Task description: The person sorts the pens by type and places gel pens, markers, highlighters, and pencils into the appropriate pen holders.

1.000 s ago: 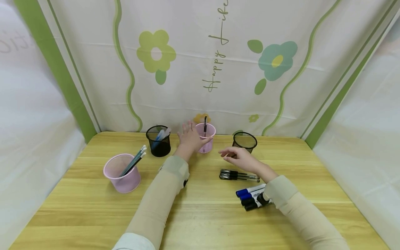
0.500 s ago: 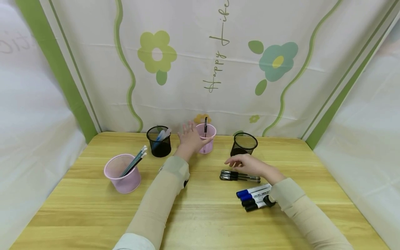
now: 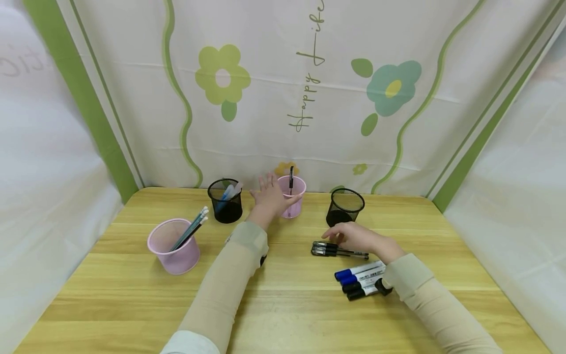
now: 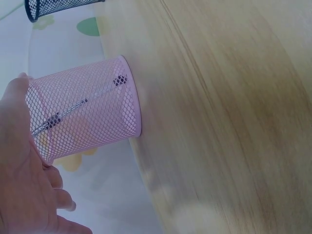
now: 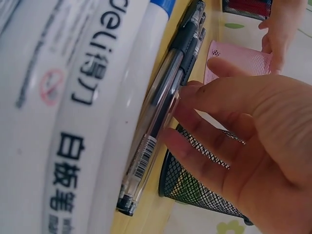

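My left hand, fingers spread, rests against the rim of a pink mesh pen cup at the back middle of the table. One black-capped gel pen stands in that cup. In the head view my right hand is low over several black gel pens lying side by side on the wood. Its thumb and fingertips are right at the side of the pens in the right wrist view. Just behind this hand stands a black mesh cup.
Whiteboard markers, blue-capped and black-capped, lie below my right wrist. At the left are a pink mesh cup with pencils and a black mesh cup holding blue and clear pens. A printed curtain hangs along the table's back edge.
My right hand has moved down and to the right, from in front of the back right black cup to the gel pens on the table. My left hand stays at the pink cup.
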The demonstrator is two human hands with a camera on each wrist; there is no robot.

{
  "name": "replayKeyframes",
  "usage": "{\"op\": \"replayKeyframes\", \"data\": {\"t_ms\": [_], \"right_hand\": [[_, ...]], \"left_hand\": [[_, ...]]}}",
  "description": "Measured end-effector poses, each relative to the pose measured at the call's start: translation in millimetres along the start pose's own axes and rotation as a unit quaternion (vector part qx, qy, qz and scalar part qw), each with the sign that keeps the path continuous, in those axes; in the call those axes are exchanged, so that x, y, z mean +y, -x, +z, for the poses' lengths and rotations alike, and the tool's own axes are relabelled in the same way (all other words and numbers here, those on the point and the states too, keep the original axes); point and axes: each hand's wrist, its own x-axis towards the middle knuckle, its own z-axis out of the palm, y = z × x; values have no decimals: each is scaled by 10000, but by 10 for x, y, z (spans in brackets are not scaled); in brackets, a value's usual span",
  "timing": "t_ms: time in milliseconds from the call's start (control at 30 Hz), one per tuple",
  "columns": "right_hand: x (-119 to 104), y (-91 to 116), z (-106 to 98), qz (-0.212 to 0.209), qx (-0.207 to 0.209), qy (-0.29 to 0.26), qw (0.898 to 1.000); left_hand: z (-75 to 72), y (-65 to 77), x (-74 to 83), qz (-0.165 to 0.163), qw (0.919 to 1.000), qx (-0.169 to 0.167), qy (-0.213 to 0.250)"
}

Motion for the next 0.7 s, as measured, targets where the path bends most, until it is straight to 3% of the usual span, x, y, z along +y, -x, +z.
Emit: {"op": "replayKeyframes", "data": {"t_ms": [700], "right_hand": [[44, -11, 33, -211, -59, 644, 9977]], "left_hand": [[4, -5, -10, 43, 9999, -66, 147]]}}
